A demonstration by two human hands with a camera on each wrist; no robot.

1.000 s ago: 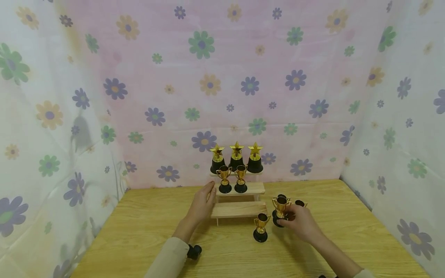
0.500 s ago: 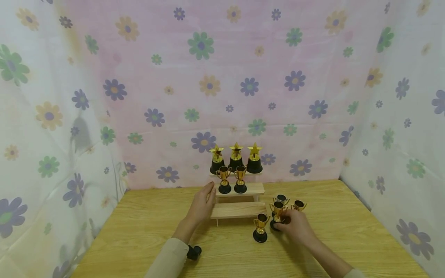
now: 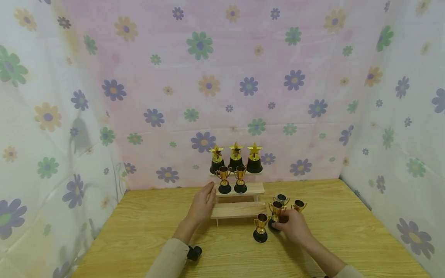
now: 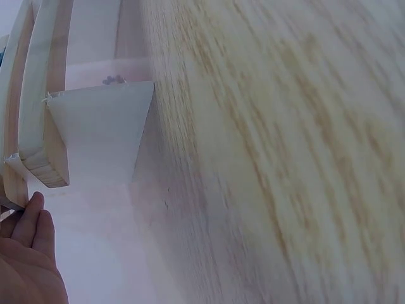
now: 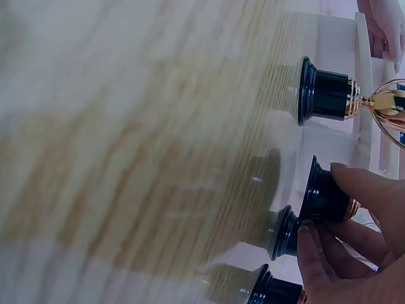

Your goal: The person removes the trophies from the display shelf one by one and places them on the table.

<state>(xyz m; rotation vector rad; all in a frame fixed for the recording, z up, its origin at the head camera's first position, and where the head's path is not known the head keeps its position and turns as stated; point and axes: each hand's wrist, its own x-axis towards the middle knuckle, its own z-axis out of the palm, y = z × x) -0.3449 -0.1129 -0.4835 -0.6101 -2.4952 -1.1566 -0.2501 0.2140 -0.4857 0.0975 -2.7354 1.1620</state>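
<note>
My right hand (image 3: 295,227) pinches a small gold trophy cup (image 3: 277,207) by its black base; in the right wrist view that base (image 5: 324,196) tilts slightly, with a shadow beside it on the tabletop. Just left of it stands another gold trophy (image 3: 260,224). A silver-looking cup (image 3: 281,198) shows behind the held one, and a gold cup (image 3: 299,205) is partly hidden by my hand. With extended fingers, my left hand (image 3: 201,202) touches the left side of a stepped wooden stand (image 3: 238,210). Its fingertips (image 4: 37,201) are at a step's end in the left wrist view.
Three star trophies (image 3: 236,158) line the stand's top step. Two gold cups (image 3: 224,179) occupy the middle step, and the lowest step is bare wood. A black object (image 3: 194,253) is by my left sleeve. Flowered cloth (image 3: 222,96) encloses the wooden table (image 3: 146,231).
My right hand has carried the gold trophy a little left and nearer to me, uncovering more of the silver-looking cup behind. My left hand has stayed at the stand.
</note>
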